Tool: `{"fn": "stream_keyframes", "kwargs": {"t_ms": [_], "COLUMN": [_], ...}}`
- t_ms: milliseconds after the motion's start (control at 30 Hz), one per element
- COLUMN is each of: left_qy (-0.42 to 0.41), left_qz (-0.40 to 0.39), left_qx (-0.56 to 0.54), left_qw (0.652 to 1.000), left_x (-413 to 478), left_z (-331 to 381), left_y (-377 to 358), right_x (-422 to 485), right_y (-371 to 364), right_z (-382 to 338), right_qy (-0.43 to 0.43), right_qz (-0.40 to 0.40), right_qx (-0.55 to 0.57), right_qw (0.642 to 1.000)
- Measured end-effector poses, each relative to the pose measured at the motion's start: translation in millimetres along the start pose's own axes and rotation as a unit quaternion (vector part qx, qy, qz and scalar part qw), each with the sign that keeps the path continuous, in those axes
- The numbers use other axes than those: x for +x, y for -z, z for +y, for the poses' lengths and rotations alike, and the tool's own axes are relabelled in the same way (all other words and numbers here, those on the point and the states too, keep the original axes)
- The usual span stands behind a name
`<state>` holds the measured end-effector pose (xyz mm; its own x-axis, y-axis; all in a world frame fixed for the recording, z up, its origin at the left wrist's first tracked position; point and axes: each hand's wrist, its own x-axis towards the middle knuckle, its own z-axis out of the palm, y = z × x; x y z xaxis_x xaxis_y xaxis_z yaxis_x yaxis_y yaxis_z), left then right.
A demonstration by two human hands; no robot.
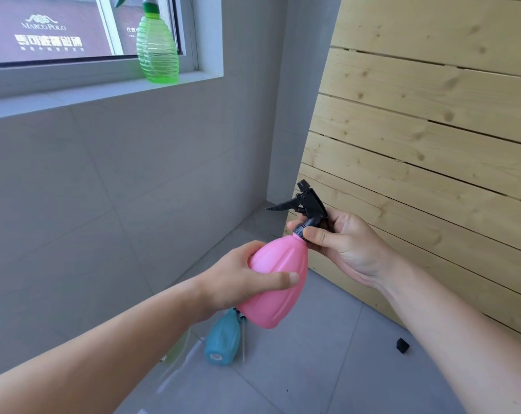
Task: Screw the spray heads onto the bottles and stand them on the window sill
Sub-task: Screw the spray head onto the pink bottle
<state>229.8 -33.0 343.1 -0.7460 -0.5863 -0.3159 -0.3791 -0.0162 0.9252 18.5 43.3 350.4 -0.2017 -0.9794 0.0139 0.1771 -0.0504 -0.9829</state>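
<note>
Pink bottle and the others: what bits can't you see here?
Head view only:
- Pink bottle: neck thread hidden by right hand and black spray head; tightness unknown.
- Green bottle: spray head cut by top edge.
- Blue bottle: top hidden behind pink bottle and left hand.
- Small black piece on floor: too small.

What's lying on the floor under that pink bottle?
Below the pink bottle, a blue bottle lies on the grey floor tiles, with a thin white tube beside it. Its neck is hidden behind the pink bottle and left hand.
</note>
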Motion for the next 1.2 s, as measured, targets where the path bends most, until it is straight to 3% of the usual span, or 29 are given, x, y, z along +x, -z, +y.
{"fn": "stream_keyframes", "kwargs": {"t_ms": [233,500,800,967,1200], "left_qy": [-0.004,-0.01,-0.013,-0.026,0.031], "left_qz": [-0.067,-0.095,-0.054,-0.015,-0.081], "left_qx": [-0.009,-0.014,-0.019,0.041,0.022], "left_qw": [0.998,0.995,0.998,0.999,0.996], "left_x": [-2.7,0.2,2.6,3.0,0.2], "left_z": [2.9,1.0,-2.9,-2.5,1.7], "left_y": [3.1,3.0,0.3,-3.1,0.4], "right_x": [-4.7,-5.2,-1.8,-1.3,-0.9], "right_y": [8.3,12.0,10.4,9.6,4.5], "right_z": [-10.3,-10.3,-6.0,-3.3,1.6], "right_qy": [-0.027,-0.033,-0.003,-0.018,-0.012], "right_qz": [-0.065,-0.076,-0.056,-0.041,0.014], "right_qx": [-0.008,0.013,-0.031,-0.032,-0.055], "right_qw": [0.998,0.996,0.998,0.998,0.998]}}
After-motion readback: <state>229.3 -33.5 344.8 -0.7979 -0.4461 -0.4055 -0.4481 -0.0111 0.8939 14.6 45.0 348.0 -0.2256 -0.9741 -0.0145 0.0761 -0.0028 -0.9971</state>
